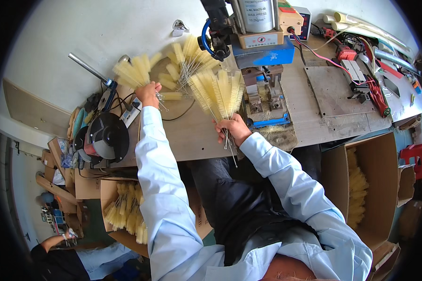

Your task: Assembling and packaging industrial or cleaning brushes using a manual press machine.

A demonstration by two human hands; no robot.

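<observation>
My right hand (pixel 233 129) is closed around the wire stems of a fanned bunch of pale yellow tube brushes (pixel 219 91). Their bristle heads point up and away from me, and the looped wire ends hang below my fist. Further left, my left hand (pixel 148 95) grips the stems of another group of yellow brushes (pixel 135 72) near the back of the bench. Some wire ends stick out beside its fingers. Between and behind the two hands lies a loose pile of the same brushes (pixel 190 56), wires toward me.
A press (pixel 263 51) with a blue block and a metal fixture (pixel 262 100) stands right of my right hand. A black disc tool (pixel 109 138) sits at the bench's left edge. Cardboard boxes (pixel 373 173) holding brushes flank my legs. Another person (pixel 75 262) is at lower left.
</observation>
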